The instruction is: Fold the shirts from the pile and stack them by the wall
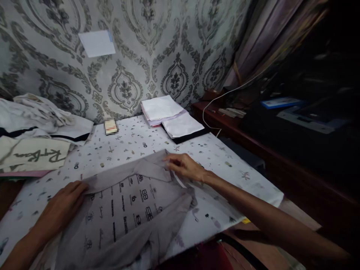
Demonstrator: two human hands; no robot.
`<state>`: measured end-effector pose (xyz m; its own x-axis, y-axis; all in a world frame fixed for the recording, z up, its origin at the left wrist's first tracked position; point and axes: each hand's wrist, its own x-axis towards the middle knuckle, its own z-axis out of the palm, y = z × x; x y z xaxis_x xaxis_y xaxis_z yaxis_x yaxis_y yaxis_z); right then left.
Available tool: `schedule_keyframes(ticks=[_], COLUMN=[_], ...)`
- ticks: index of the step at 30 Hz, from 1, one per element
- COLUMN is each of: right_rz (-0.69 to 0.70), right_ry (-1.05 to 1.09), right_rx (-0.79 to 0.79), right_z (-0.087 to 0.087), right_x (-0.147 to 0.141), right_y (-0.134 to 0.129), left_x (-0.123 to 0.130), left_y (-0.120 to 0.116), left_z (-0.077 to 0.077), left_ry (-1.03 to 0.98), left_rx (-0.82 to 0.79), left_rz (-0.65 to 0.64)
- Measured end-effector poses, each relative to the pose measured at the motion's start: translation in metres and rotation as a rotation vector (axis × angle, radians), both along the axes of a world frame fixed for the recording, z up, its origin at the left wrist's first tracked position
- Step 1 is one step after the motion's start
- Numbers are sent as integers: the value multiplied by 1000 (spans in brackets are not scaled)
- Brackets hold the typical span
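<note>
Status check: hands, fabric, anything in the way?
Left grip on far left corner of gray printed garment, right grip on its far right corner; pinch unclear. Garment creased on patterned tablecloth. Folded cloths lie beyond, apart.

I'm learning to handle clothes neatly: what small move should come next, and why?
Perhaps smooth the near side of the grey garment: it lies in loose creases there, while the left hand rests at its far left edge and the right hand seems to pinch its far right corner.

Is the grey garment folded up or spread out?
Mostly spread: the grey garment shows rows of printed logos, though cloth laps over along its far edge, between the left hand and right hand.
</note>
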<state>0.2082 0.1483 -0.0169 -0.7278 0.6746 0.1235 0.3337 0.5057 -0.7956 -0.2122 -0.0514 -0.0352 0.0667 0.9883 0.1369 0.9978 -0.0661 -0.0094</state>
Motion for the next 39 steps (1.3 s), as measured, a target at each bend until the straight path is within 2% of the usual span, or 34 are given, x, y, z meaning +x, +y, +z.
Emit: schedule_keyframes(ticks=[4,8,11,13,17,19,21,23,26,28,31,33,36,39], right_rz=[-268,-273,-321,-344,-355,-318,-213,-104,-49,-65,-109,-108,2,130], right_ry=[-81,-334,-471,-496,-417,-312,-228,-225,-332,-410,-456,-444,-389,-307], right_rx=[140,259,280,284,358,414,430,408,381,344,234,209,311,431], right_z=[-1,-8,-14,-17,-18,-15,-12,-10,-9,-8,-5,-3,-3,-12], right_x=[-25,-41,-37,-31,-27,-32,-40,-46,-50,-49,-46,-44,-41,-34], right_y=[30,45,47,48,45,38,26,11,-7,-14,-22,-28,-41,-54], left_x=[0,0,-3,-5,2,11,21,29,39,47,72,96,135,161], left_y=[1,-3,-10,-16,-19,-14,-6,1,9,13,26,41,69,89], left_z=[5,5,7,15,42,50,47,35,12,4,10,20,27,24], left_ry=[2,66,100,112,25,-87,-194,-247,-215,-184,-232,-295,-310,-219], left_rx=[32,33,12,-39,-165,-151,-91,-78,-164,-170,-122,-128,-182,-186], left_rz=[-22,-2,43,71,103,162,237,255,188,171,125,15,-229,-431])
